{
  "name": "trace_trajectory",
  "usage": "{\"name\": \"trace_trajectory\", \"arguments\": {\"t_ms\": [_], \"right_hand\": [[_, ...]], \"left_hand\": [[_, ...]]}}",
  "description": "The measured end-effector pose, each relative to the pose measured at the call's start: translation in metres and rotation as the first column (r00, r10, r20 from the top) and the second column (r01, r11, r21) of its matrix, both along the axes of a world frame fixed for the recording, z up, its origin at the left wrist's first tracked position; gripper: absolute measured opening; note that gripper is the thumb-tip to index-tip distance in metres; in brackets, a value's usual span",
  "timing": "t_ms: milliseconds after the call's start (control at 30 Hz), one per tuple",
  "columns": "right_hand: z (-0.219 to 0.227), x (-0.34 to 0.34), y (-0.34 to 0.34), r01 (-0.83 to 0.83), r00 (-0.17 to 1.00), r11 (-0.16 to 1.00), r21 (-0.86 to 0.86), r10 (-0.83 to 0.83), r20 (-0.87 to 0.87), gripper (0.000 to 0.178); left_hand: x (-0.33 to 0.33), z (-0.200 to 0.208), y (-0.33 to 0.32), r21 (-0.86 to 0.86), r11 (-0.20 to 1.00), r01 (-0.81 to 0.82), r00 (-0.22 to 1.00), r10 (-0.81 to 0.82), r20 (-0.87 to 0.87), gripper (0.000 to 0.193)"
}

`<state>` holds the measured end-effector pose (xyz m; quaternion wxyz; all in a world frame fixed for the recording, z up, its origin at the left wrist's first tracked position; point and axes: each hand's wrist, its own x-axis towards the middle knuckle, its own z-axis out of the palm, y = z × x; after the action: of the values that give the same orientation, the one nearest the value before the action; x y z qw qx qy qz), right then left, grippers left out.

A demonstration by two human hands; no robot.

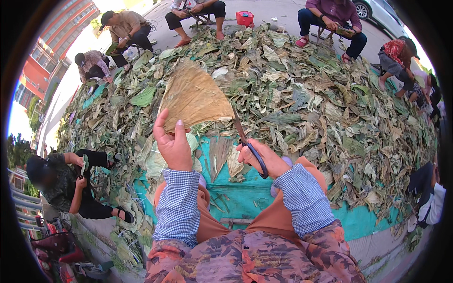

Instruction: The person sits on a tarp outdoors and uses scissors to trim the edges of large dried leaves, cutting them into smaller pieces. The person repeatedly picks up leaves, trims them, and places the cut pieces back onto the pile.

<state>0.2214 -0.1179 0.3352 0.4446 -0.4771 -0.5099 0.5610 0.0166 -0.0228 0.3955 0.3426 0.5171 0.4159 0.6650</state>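
A large dried leaf (196, 94), tan and folded into a fan shape, is pinched in my left hand (173, 144) by its lower left part. My right hand (264, 158) grips a pair of scissors (255, 153) by its dark handles. The rusty blades point up and touch the leaf's lower right corner; whether they are parted there I cannot make out. Below my hands, a few brown leaf pieces (219, 155) rest on a green tarp (226, 193). Beside my left wrist lies a paler green leaf (158, 162).
A broad heap of dried leaves (302, 94) spreads ahead and to both sides. Several people sit around it, one close at my left (75, 179) holding a leaf. A red container (245, 19) stands at the far edge. A parked tricycle or scooter (59, 250) is at lower left.
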Motion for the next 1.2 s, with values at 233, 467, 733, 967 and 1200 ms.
{"name": "trace_trajectory", "arguments": {"t_ms": [233,467,733,967,1200], "right_hand": [[0.002,0.001,0.001,0.020,0.999,0.996,-0.085,-0.023,-0.036,0.053],[0.004,0.005,-0.001,0.047,0.999,0.992,-0.118,-0.045,0.020,0.049],[0.020,0.005,-0.003,0.090,0.996,0.979,-0.181,-0.091,0.005,0.045],[0.011,0.003,-0.001,0.093,0.991,0.979,-0.182,-0.108,-0.075,0.047],[0.005,0.002,0.001,0.078,0.996,0.989,-0.124,-0.083,-0.033,0.053]], "left_hand": [[0.006,-0.004,-0.005,0.003,0.998,0.068,0.996,-0.068,-0.055,0.044],[0.011,-0.005,-0.005,0.007,0.996,0.086,0.996,-0.086,-0.017,0.045],[0.010,-0.004,-0.005,-0.021,0.997,0.079,0.997,-0.079,-0.004,0.045],[0.010,-0.003,-0.005,-0.023,0.995,0.097,0.995,-0.097,0.005,0.045],[0.008,-0.003,-0.005,-0.031,0.991,0.133,0.991,-0.133,0.008,0.045]]}}
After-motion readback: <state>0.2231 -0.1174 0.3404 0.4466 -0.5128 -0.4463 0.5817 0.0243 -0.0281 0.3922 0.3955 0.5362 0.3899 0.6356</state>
